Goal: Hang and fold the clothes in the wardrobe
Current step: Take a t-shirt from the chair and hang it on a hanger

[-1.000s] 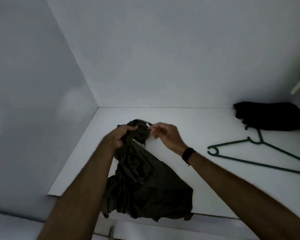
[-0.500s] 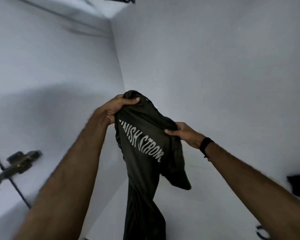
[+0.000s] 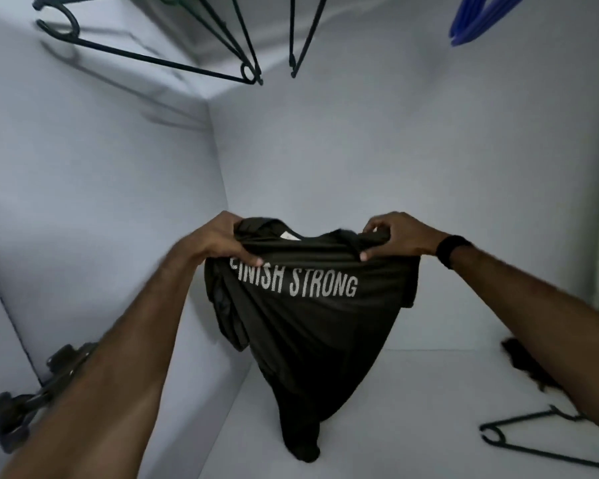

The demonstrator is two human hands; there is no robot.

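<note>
Inside a white wardrobe, seen from the head camera, a person is holding up a dark T-shirt (image 3: 311,305) printed "FINISH STRONG", its lower end trailing down to touch the wardrobe floor (image 3: 394,409). The left hand (image 3: 222,240) is gripping the shirt's left shoulder with fingers curled over the bunched cloth, while the right hand (image 3: 394,236), a dark band at its wrist, is pinching the right shoulder between thumb and curled fingers. The shirt is hanging between the two hands, spread at the top and narrowing below. Dark hangers (image 3: 187,46) and blue hangers (image 3: 474,19) are hanging bare overhead at the far top. Another hanger (image 3: 540,440) is lying on the floor at the near right, beside a dark garment (image 3: 526,361) partly hidden by the right forearm. Judging by this, the work is at an early stage: the shirt is neither hung nor folded, and the dark garment is waiting too.
</note>
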